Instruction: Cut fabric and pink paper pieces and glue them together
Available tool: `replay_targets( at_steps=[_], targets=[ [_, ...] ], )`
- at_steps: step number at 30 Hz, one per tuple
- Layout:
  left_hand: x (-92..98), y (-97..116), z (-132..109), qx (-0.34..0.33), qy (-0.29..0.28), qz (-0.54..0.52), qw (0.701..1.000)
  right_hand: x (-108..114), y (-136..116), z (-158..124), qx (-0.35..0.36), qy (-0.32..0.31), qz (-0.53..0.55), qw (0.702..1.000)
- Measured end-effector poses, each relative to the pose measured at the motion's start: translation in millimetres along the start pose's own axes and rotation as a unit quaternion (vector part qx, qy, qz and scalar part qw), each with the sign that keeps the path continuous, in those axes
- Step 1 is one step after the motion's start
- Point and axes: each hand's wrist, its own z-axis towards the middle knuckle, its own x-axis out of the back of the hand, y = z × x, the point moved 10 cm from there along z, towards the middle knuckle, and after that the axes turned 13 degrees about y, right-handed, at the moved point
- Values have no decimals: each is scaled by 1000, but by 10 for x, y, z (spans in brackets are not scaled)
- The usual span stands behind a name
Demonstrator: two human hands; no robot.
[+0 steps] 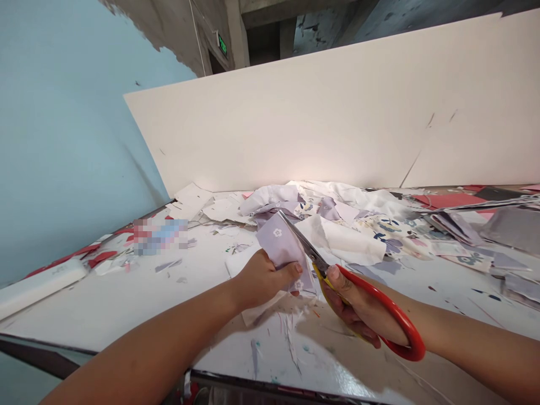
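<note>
Scissors [317, 260], right hand [356, 306] wrapped round handles [413, 344], left hand [259, 281] pinching lilac floral piece [272, 239]

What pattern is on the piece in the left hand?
The lilac piece has white flowers, clearest in the head view.

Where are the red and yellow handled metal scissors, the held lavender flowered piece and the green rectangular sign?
Red and yellow handled metal scissors [369, 288], head view: red handle.
Held lavender flowered piece [282, 247], head view: below upper flower.
Green rectangular sign [223, 45], head view: lit face.
</note>
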Motion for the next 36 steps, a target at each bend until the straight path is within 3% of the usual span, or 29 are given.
replay_targets(
  at_steps=[13,20,26,36],
  targets=[
    [37,54,-6,0,19,30,999,-6,65,-4,2,-3,-23,1000],
    [-10,-6,11,-1,-21,-15,1000,-38,44,-21,21,-24,73,997],
    [-17,-47,-2,22,-22,-34,999,-61,49,-54,40,-49,85,994],
    [-35,-61,-13,28,-31,-32,999,-52,-63,-152,41,-66,37,996]
  ],
)
